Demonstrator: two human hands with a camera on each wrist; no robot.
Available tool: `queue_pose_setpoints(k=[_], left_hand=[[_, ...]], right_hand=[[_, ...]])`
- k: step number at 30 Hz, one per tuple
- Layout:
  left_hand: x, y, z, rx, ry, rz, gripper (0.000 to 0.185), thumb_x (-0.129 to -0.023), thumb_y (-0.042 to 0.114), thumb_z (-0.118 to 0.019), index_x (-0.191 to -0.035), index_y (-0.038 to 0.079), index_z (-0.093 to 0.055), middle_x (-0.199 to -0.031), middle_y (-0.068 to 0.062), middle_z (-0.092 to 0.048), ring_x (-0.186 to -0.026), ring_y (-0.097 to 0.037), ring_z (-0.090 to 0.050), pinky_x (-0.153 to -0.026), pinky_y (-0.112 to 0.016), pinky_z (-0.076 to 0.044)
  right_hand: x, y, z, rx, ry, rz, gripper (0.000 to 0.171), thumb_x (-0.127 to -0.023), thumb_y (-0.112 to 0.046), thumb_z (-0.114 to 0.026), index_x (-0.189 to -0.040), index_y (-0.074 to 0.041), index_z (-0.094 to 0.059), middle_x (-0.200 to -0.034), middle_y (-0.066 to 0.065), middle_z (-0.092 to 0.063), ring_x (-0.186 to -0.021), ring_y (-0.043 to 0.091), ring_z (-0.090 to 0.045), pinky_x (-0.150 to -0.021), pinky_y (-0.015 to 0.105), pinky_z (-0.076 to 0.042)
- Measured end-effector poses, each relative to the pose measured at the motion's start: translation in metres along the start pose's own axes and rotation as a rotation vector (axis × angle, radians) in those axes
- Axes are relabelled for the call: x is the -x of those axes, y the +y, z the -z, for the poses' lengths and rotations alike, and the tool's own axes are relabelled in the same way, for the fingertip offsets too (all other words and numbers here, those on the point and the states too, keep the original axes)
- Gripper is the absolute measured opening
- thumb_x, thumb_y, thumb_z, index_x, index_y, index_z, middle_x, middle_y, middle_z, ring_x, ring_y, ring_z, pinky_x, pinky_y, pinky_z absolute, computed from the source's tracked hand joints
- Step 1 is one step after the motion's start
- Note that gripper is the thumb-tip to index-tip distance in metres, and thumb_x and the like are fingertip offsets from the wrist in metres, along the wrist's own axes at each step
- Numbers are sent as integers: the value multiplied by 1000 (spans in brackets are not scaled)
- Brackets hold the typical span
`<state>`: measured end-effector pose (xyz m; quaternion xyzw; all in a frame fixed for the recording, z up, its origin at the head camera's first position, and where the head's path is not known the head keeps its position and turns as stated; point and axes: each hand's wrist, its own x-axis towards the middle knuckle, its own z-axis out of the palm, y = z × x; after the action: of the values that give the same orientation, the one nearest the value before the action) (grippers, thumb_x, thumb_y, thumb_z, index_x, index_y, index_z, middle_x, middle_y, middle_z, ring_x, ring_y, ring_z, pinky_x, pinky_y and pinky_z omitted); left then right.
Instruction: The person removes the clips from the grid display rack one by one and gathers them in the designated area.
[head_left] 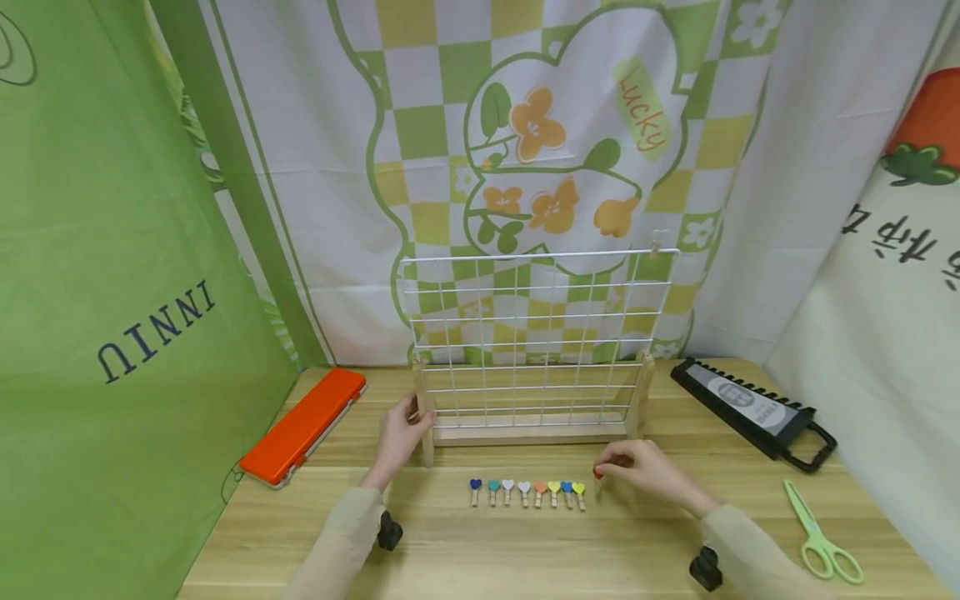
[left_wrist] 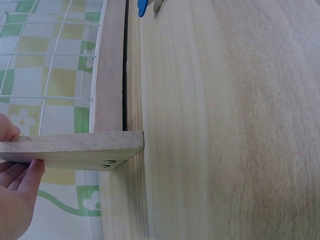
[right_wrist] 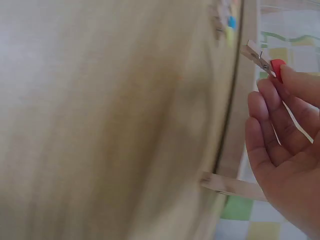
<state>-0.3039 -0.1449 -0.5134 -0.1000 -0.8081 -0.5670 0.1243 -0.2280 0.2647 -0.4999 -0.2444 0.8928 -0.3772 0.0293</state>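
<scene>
A white wire grid (head_left: pixel 551 315) stands upright in a wooden base (head_left: pixel 525 436). My left hand (head_left: pixel 399 435) grips the grid's left wooden side post (left_wrist: pixel 75 147), thumb on one face and fingers on the other. To the right of the base front, my right hand (head_left: pixel 647 473) pinches a small wooden clothespin (right_wrist: pixel 257 57) by its red heart (right_wrist: pixel 278 67) between thumb and fingertips. Left of that hand, a row of several clothespins with coloured hearts lies on the table, including a dark blue one (head_left: pixel 476 485), a teal one (head_left: pixel 492 487) and a yellow one (head_left: pixel 578 490).
An orange-red flat case (head_left: pixel 307 425) lies at the table's left. On the right are a black-and-grey toothed holder with a handle (head_left: pixel 742 400) and light green scissors (head_left: pixel 817 537). A small clip (head_left: pixel 656 247) sits at the grid's top right corner. Printed curtains (head_left: pixel 300 167) enclose the table.
</scene>
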Motion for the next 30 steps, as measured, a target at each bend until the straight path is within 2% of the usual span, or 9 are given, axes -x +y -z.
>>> queue_pose_setpoints(k=[5, 7, 12, 14, 17, 24, 30], left_hand=[[0, -2, 0, 2, 12, -5, 44, -88, -1, -67, -129, -13, -56, -124, -34, -63, -117, -44, -63, -95, -43, -58], [2, 6, 0, -10, 11, 0, 44, -88, -3, -66, -129, -15, -55, -124, -35, -62, -117, -45, -63, -95, -45, -57], [2, 8, 0, -26, 9, 6, 42, -88, -1, -65, -127, -14, -57, -124, -35, -63, -118, -46, -62, -96, -47, -57], [0, 0, 0, -18, 11, 0, 42, -88, 0, -66, -127, -12, -59, -124, -33, -64, -118, -44, -63, -95, -45, -58], [0, 0, 0, -14, 14, 2, 42, -88, 0, -66, -127, -12, -59, -124, -33, -64, -118, -44, -63, -95, -45, -58], [-1, 0, -1, -3, 15, 4, 41, -87, -1, -66, -126, -12, -59, -124, -33, -64, -117, -45, -63, -96, -47, -57], [0, 0, 0, -6, 12, 12, 39, -88, -1, -65, -125, -12, -59, -123, -33, -64, -118, -44, -63, -96, -47, -57]], right_hand=[[1, 5, -9, -56, -74, -24, 15, -95, -22, -65, -94, -10, -74, -85, 1, -75, -77, 4, -66, -67, 17, -54], [0, 6, -11, -69, -90, -27, 15, -95, -21, -65, -93, -9, -74, -85, 2, -75, -77, 3, -66, -67, 16, -54], [-2, 7, -13, -37, -88, -26, 15, -95, -22, -66, -92, -9, -74, -85, 0, -74, -74, -5, -57, -63, 15, -49], [-2, 8, -13, -15, -83, -16, 15, -94, -22, -66, -91, -10, -74, -84, 0, -74, -72, -8, -51, -61, 14, -45], [-3, 10, -15, -4, -89, -3, 14, -94, -21, -66, -90, -10, -74, -81, 1, -72, -68, -8, -47, -58, 14, -42], [-4, 14, -17, -25, -120, 5, 14, -95, -19, -65, -90, -9, -74, -75, 2, -69, -61, -7, -45, -52, 13, -41], [-5, 17, -18, -15, -118, 5, 13, -95, -20, -65, -89, -11, -74, -79, -1, -71, -65, -7, -47, -56, 13, -41]])
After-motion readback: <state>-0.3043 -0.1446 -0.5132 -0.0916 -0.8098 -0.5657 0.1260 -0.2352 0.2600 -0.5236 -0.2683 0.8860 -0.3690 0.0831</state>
